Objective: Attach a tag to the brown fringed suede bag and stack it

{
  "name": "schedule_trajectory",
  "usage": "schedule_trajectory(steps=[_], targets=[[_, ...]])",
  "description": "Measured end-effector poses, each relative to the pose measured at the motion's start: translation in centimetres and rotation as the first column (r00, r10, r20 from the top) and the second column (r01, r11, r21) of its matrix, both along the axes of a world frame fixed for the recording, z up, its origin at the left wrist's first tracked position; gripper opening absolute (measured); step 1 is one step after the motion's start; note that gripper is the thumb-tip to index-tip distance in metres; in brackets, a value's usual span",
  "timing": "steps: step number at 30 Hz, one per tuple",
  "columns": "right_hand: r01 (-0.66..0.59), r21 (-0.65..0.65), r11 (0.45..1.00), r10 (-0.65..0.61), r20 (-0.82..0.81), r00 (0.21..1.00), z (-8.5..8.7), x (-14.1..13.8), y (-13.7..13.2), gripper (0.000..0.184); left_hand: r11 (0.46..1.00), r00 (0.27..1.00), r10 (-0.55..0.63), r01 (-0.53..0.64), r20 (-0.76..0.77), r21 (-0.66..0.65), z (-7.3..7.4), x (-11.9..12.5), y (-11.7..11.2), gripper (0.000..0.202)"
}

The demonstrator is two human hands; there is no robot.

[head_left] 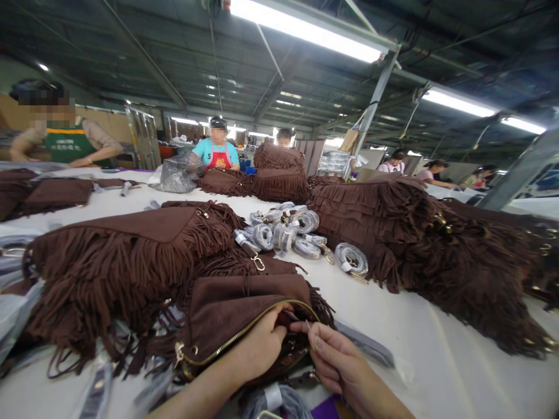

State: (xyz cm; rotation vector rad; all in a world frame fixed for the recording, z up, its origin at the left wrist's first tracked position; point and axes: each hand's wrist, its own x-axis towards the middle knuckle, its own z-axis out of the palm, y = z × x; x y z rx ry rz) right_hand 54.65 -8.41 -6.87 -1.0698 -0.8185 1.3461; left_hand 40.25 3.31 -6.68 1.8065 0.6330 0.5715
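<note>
A brown suede fringed bag point(236, 308) with a gold zipper lies open in front of me on the white table point(437, 361). My left hand point(259, 346) is closed on the bag's zipper edge, thumb on top. My right hand point(334, 355) pinches something small and thin at the bag's opening; I cannot make out what. A grey strip point(367, 344) lies under the right hand's side of the bag.
Heaps of brown fringed bags lie at left point(117, 262) and right point(437, 244). Several wrapped straps with gold clasps point(288, 233) sit mid-table. Other people work at the far side: one in green point(65, 139), one in a red apron point(217, 152). A mesh bag point(177, 173) stands near them.
</note>
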Motion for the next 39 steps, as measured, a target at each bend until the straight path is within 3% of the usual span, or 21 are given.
schedule_trajectory(steps=[4, 7, 9, 11, 14, 27, 31, 39], targets=[[0.046, 0.01, 0.999, -0.046, 0.051, 0.998, -0.7, -0.1, -0.2, 0.045, 0.997, 0.999, 0.005, -0.002, 0.036, -0.076, -0.2, 0.3, -0.4, 0.039], [0.098, 0.06, 0.993, -0.108, 0.198, 0.974, -1.1, -0.3, -0.2, 0.045, 0.998, 0.999, 0.024, -0.021, 0.048, -0.058, -0.2, 0.5, -0.6, 0.037], [0.147, 0.155, 0.977, -0.2, 0.415, 0.887, -1.1, -0.4, -0.2, 0.042, 0.996, 0.999, 0.029, -0.026, 0.041, -0.081, -0.4, 0.5, -0.6, 0.037], [0.152, 0.252, 0.956, -0.281, 0.627, 0.727, -0.9, -0.6, -0.3, 0.033, 0.994, 0.999, 0.034, -0.03, 0.039, -0.103, -0.6, 0.5, -0.5, 0.037], [0.116, 0.276, 0.954, -0.292, 0.77, 0.568, -0.8, -0.7, -0.3, 0.024, 0.995, 0.998, 0.038, -0.032, 0.057, -0.099, -0.8, 0.5, -0.4, 0.035], [0.104, 0.309, 0.946, -0.323, 0.85, 0.415, -1.5, -0.9, 0.8, 0.024, 0.99, 0.99, 0.135, -0.134, 0.038, -0.049, -1.3, 0.8, -0.6, 0.037], [0.151, 0.323, 0.934, -0.357, 0.862, 0.359, -1.8, -1.1, 1.1, 0.025, 0.988, 0.988, 0.135, -0.13, 0.069, -0.08, -1.5, 1.1, -0.5, 0.037], [0.113, 0.316, 0.942, -0.335, 0.882, 0.332, -2.0, -0.8, 1.0, 0.027, 0.975, 0.986, 0.124, -0.1, 0.11, -0.2, -0.7, 1.3, -0.9, 0.033]])
